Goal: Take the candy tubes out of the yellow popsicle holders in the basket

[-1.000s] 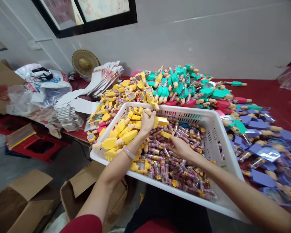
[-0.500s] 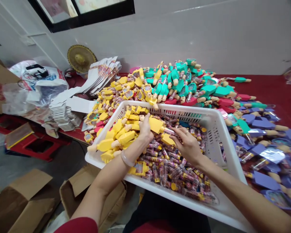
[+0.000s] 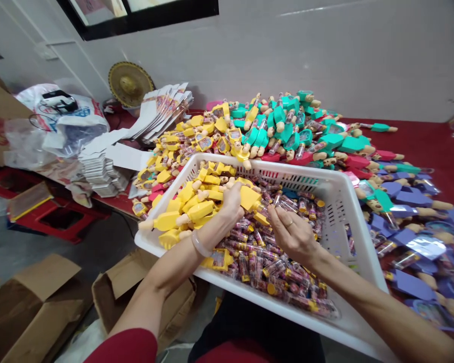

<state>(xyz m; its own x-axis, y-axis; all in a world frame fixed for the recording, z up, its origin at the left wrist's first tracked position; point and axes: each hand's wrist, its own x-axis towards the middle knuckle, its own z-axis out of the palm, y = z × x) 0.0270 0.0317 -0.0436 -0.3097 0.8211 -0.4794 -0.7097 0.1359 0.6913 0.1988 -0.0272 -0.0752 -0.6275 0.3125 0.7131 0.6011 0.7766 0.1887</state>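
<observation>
My left hand is closed around a yellow plastic toy with a flat, angular body. From the toy's right end sticks a short clear tube with dark pinkish contents. The fingers of my right hand are pinched together at the tube's far end and cover it. Both hands are above a white plastic basket. More yellow toys with beige knobs lie in its left part. Many loose clear tubes with yellow caps fill the middle and right.
Behind the basket, yellow, green and red toys are heaped on a red table; purple ones lie at right. Stacked printed cards and plastic bags stand left. Open cardboard boxes and a red stool are on the floor.
The yellow toy has turned and moved slightly right in my left hand. My right hand has shifted slightly down, its fingers curled tighter, and less of the tube shows.
</observation>
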